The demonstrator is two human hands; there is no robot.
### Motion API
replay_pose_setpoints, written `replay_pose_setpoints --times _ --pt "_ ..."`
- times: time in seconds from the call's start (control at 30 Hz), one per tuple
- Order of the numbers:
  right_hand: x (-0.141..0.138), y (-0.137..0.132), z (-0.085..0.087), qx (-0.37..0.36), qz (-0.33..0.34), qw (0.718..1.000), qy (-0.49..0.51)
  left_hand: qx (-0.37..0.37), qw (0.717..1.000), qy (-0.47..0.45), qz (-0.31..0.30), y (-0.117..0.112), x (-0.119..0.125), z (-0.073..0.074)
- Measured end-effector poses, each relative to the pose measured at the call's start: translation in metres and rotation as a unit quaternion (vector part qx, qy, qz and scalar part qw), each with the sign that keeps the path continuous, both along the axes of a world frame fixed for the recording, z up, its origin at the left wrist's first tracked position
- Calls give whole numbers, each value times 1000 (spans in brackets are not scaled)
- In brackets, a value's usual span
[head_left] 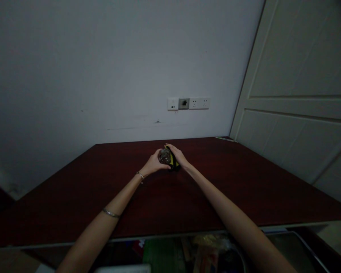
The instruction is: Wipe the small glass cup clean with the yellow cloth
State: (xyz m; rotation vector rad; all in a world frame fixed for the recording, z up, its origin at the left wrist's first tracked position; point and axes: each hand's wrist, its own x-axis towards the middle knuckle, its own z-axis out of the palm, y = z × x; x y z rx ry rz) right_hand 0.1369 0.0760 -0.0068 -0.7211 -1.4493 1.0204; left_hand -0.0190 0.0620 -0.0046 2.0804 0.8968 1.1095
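Both my arms reach forward over a dark red-brown table. My left hand curls around a small greyish, glinting object that I cannot name. My right hand lies over a yellow and black object right beside it, fingers pressed on top. The two hands meet near the far middle of the table, and the objects are mostly hidden by my fingers. Thin bracelets sit on my left wrist and forearm.
A white wall rises behind the table with a row of sockets and a switch. A pale panelled door stands at the right. Below the table's near edge lies a bin with mixed packaging.
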Motion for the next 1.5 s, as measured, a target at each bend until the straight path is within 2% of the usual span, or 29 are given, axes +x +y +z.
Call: replay_pose_setpoints --times 0.1,0.27,0.43,0.53,0.67,0.77,0.83,0.93,1.03,1.13,1.23,1.33,1.43,1.5 --pt "-2 -5 2 53 -21 998 -6 16 999 36 7 -5 -2 2" --pt "-1 -26 8 183 -60 977 -93 26 997 75 15 -7 -3 -2" --pt "2 -41 12 263 -41 951 -160 46 998 51 -8 -9 3 -8" --pt "3 -41 14 242 -48 960 -136 52 997 62 15 -14 5 -6" --pt "6 -33 14 151 -34 985 -71 71 994 82 26 -23 7 -1" --pt "7 -29 12 113 -41 991 -57 74 993 83 25 -26 8 0" --pt "6 -32 11 136 -64 986 -67 63 995 75 29 -25 9 -1" --pt "4 -42 13 212 -89 968 -102 40 997 47 36 -21 12 -3" --pt "3 -53 16 288 -71 941 -162 13 999 29 25 -16 15 -5" --pt "3 -57 18 313 -41 927 -205 -1 1000 21 10 -14 17 -6" --pt "2 -53 19 286 -52 938 -191 -12 999 -10 29 -14 17 -7" --pt "3 -45 19 226 -80 963 -127 -21 999 -32 35 -17 17 -5" --pt "6 -38 18 142 -63 986 -60 -51 998 -36 31 -22 18 -2" --pt "7 -38 18 115 -55 991 -38 -87 995 -49 22 -25 19 1"
